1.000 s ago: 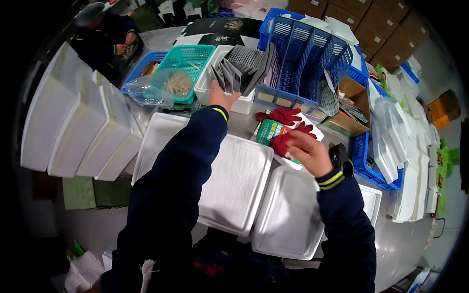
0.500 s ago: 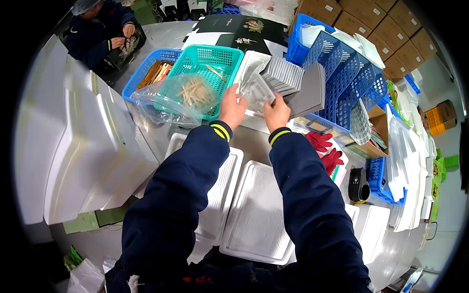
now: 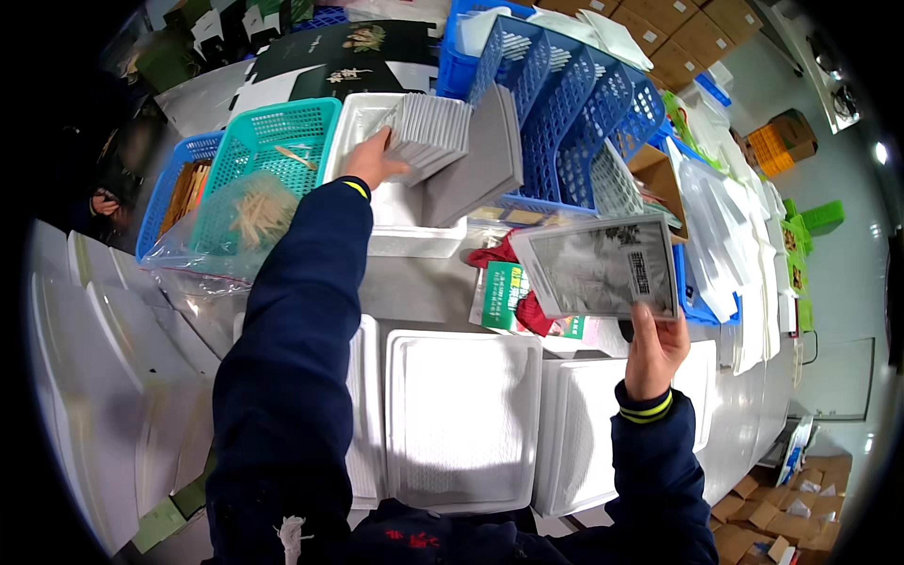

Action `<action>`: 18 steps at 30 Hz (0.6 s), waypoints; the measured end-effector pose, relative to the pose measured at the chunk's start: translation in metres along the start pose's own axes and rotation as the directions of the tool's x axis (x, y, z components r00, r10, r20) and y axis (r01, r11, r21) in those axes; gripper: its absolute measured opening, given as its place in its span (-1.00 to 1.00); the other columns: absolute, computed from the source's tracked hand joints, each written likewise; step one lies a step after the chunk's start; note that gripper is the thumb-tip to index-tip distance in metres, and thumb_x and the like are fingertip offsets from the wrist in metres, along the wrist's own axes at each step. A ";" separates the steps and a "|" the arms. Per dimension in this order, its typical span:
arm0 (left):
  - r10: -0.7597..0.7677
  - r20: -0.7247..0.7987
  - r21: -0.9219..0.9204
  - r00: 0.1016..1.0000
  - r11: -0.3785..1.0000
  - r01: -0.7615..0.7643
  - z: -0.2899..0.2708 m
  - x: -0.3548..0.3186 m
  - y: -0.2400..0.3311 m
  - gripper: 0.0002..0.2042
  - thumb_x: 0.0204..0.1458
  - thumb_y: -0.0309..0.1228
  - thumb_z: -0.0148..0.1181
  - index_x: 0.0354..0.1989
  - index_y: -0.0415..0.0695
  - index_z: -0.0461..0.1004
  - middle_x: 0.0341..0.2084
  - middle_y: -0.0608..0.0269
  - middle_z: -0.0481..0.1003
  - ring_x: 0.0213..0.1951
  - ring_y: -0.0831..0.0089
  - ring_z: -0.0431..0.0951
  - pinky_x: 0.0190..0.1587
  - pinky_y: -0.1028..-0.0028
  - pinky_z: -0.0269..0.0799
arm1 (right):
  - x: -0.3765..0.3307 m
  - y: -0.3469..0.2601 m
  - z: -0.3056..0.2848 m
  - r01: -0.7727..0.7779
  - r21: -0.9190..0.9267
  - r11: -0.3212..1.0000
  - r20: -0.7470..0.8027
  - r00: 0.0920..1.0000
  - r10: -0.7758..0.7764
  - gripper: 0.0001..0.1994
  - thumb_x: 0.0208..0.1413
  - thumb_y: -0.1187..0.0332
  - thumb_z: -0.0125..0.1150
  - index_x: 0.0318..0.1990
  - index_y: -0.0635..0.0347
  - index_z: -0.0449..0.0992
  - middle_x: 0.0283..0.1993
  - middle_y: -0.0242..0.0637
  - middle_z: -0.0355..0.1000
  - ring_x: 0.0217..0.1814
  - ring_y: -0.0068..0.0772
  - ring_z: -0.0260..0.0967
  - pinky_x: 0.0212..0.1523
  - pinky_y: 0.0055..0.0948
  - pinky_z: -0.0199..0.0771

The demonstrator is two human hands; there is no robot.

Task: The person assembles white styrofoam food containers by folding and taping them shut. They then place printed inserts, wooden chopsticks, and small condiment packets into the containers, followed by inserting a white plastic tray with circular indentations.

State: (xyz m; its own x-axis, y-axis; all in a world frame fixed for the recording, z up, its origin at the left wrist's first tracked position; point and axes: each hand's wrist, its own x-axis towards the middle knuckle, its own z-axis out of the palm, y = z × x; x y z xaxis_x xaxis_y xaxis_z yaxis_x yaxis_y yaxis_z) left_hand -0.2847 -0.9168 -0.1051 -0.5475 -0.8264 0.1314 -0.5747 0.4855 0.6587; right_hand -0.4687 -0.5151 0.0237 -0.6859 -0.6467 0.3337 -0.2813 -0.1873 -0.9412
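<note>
My right hand (image 3: 656, 350) grips the lower edge of a thin, flat grey printed packet (image 3: 584, 268), thumb on its front, holding it tilted up above the table. My left hand (image 3: 375, 160) reaches into a white foam box (image 3: 414, 245), fingers apart at the left side of a row of thin grey packets (image 3: 435, 124). Part of its fingertips is hidden by the packets. Larger grey flat packets (image 3: 485, 160) lean against that row, at the box's right side.
A teal basket (image 3: 331, 111) and a bag of small wooden sticks (image 3: 259, 215) lie left. Blue dividers (image 3: 565, 122) stand behind right. Red gloves (image 3: 494, 250) rest on a green box (image 3: 504, 292). White foam lids (image 3: 461, 414) line the front; tall foam boxes (image 3: 141, 367) flank the left.
My hands have parted. The right one has moved right with a flat packet, while the left stays at the foam box. The view has swung to the right.
</note>
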 end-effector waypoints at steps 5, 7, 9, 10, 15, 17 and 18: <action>0.184 -0.229 0.112 0.956 0.980 -0.162 -0.030 -0.019 -0.002 -0.72 -0.10 -0.28 0.18 -0.29 -0.22 0.44 -0.50 -0.05 0.46 -0.39 0.02 0.46 -0.34 0.26 0.35 | -0.025 -0.009 -0.022 -0.418 0.206 0.885 0.301 0.887 0.349 -0.69 0.03 0.53 0.07 -0.03 0.31 0.33 -0.08 -0.29 0.39 -0.08 -0.55 0.30 -0.09 -0.63 0.22; 0.138 -0.391 -0.013 0.910 0.988 -0.155 -0.061 -0.034 0.007 -0.75 -0.05 -0.27 0.15 -0.40 -0.24 0.45 -0.53 -0.06 0.45 -0.44 0.03 0.44 -0.40 0.32 0.35 | -0.051 0.010 -0.022 -0.597 0.054 0.800 0.473 0.721 0.506 -0.68 -0.03 0.57 0.13 -0.05 0.30 0.35 -0.29 -0.43 0.41 -0.30 -0.68 0.29 -0.23 -0.65 0.26; -0.045 -0.510 -0.086 0.859 0.996 0.001 -0.088 -0.058 0.037 -0.77 -0.01 -0.31 0.14 -0.38 -0.27 0.43 -0.53 0.00 0.48 -0.48 0.19 0.48 -0.40 0.39 0.34 | -0.084 0.032 -0.006 -0.749 -0.039 0.662 0.636 0.492 0.594 -0.63 -0.03 0.52 0.18 -0.01 0.30 0.33 -0.25 -0.42 0.42 -0.29 -0.68 0.30 -0.22 -0.63 0.28; -0.029 -0.556 -0.234 0.831 0.965 -0.123 -0.101 -0.073 0.043 -0.79 0.00 -0.35 0.13 -0.34 -0.28 0.42 -0.52 0.06 0.49 -0.47 0.32 0.48 -0.40 0.43 0.33 | -0.092 0.035 0.003 -0.749 -0.221 0.624 0.663 0.354 0.660 -0.58 -0.04 0.47 0.22 0.02 0.28 0.31 -0.26 -0.41 0.43 -0.29 -0.68 0.32 -0.23 -0.66 0.31; -0.125 -0.313 -0.777 0.942 0.604 -0.178 -0.162 -0.177 0.054 -0.69 0.08 -0.52 -0.03 0.02 -0.28 0.25 -0.13 0.26 0.39 -0.14 0.53 0.38 -0.06 0.55 0.28 | -0.061 0.041 0.017 0.021 -0.509 0.860 0.499 0.821 0.276 -0.59 -0.07 0.51 0.17 0.00 0.32 0.33 -0.36 -0.32 0.45 -0.46 -0.63 0.35 -0.43 -0.65 0.35; -0.235 -0.125 -0.828 0.964 0.560 0.030 -0.183 -0.239 0.055 -0.68 0.08 -0.54 -0.06 0.04 -0.31 0.23 -0.13 0.25 0.38 -0.13 0.52 0.38 -0.06 0.56 0.28 | -0.045 0.021 0.038 0.075 -0.404 0.912 0.497 0.855 0.150 -0.72 -0.01 0.54 0.12 -0.09 0.37 0.38 -0.43 -0.30 0.44 -0.48 -0.62 0.34 -0.44 -0.64 0.33; -0.321 -0.044 -0.807 0.946 0.570 0.156 -0.185 -0.264 0.057 -0.65 0.08 -0.55 -0.07 0.07 -0.30 0.20 -0.12 0.26 0.37 -0.13 0.55 0.37 -0.07 0.57 0.28 | -0.045 0.016 0.041 0.095 -0.411 0.907 0.521 0.841 0.148 -0.73 -0.01 0.54 0.12 -0.11 0.37 0.39 -0.42 -0.31 0.45 -0.48 -0.62 0.34 -0.44 -0.65 0.32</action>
State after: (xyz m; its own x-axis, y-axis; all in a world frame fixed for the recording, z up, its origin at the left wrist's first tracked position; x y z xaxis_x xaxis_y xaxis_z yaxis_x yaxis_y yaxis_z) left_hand -0.0605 -0.7239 0.0352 -0.3068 -0.9502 -0.0548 0.0774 -0.0823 0.9936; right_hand -0.4150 -0.5193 -0.0088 -0.2684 -0.9566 0.1135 -0.5962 0.0723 -0.7996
